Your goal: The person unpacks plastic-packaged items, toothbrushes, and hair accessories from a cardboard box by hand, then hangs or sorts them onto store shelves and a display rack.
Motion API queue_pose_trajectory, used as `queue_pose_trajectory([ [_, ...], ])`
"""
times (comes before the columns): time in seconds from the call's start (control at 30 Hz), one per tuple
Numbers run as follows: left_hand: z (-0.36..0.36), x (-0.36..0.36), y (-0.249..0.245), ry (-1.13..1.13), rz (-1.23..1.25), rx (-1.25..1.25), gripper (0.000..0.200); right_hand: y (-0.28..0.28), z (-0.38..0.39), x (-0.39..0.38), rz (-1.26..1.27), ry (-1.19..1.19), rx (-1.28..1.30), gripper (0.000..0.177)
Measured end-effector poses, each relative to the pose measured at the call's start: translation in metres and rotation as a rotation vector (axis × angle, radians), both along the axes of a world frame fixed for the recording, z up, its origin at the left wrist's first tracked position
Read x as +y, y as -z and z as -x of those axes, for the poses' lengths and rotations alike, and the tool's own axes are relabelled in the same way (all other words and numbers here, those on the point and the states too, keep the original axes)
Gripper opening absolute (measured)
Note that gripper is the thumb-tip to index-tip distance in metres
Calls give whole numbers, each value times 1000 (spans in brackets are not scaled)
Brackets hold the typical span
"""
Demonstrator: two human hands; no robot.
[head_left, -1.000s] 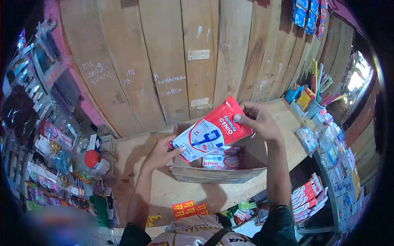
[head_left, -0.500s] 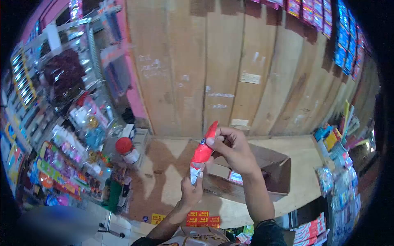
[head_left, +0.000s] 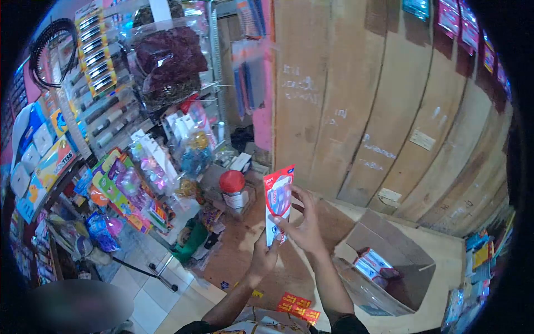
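A flat red and white package (head_left: 278,201) is held upright between my two hands, above the brown surface. My left hand (head_left: 263,257) pinches its lower end. Higher up, my right hand (head_left: 303,225) grips its right edge with thumb and fingers. To the right of my right forearm stands an open cardboard box (head_left: 409,253), with several white, blue and red packs (head_left: 374,264) inside.
Shelves of hanging goods (head_left: 119,189) fill the left side. A jar with a red lid (head_left: 232,183) stands near the wooden wall (head_left: 356,111). Red and yellow stickers (head_left: 298,306) lie at the front edge. More goods (head_left: 478,267) are at the far right.
The view has swung left, so the box and wall appear farther right. The package has turned from nearly edge-on to show its broad face. Packs inside the box show more clearly.
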State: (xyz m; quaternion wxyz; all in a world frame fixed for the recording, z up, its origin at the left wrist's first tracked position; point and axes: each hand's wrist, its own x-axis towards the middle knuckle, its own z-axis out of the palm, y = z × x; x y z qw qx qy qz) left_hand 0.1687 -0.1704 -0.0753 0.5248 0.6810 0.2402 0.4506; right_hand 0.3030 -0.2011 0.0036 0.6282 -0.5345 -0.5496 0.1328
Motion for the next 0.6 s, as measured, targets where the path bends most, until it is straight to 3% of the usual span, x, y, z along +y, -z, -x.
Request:
queue_pose_trajectory([
  [0.07,-3,11,-13,-113,-59,-15,39,3,12,27,-27,-22,14,86],
  [0.13,5,35,-7,-70,-3,98,42,3,21,55,-82,-1,-61,90],
  [0.27,-3,94,24,-41,7,-116,43,-12,42,107,-102,31,-12,95],
  [0.37,-7,125,13,-177,-102,-118,47,-14,45,155,-114,56,-86,86],
  [0.43,-4,140,-2,-201,-94,27,51,-22,46,184,-213,49,-77,73],
  [0.6,-4,183,8,-182,-35,116,49,-40,47,236,-300,118,-140,70],
])
